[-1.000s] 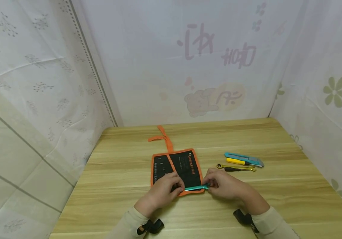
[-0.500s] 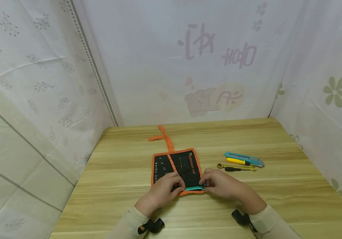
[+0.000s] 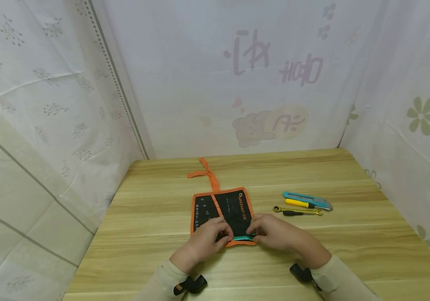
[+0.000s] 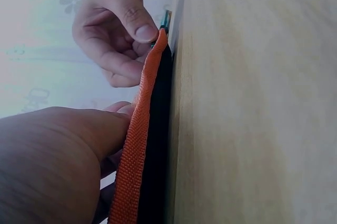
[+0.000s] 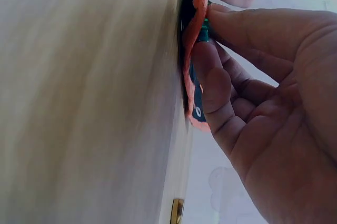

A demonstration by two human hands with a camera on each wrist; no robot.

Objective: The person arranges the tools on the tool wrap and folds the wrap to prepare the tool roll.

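A black tool pouch [image 3: 233,209] with orange edging and printed sizes lies flat on the table in the head view. My left hand [image 3: 209,238] pinches its near edge between thumb and fingers, covering part of the pocket side. A shiny green wrench [image 3: 242,238] lies along that near edge, its left part hidden in the pouch or behind my left fingers. Its right end is pinched by the thumb and fingers of my right hand [image 3: 275,232]. The right wrist view shows the green wrench [image 5: 204,30] between thumb and fingers, against the pouch's orange border [image 5: 195,40].
Right of the pouch lie a teal utility knife [image 3: 306,200], a yellow-handled tool [image 3: 296,203], a gold ratchet wrench [image 3: 277,209] and a small tool with a black handle [image 3: 291,213]. Orange tie straps [image 3: 213,179] extend from the pouch's far edge. Printed curtains surround the wooden table.
My right hand has moved left with the green wrench, and less of the wrench shows between the hands. The left hand has stayed nearly still on the pouch.
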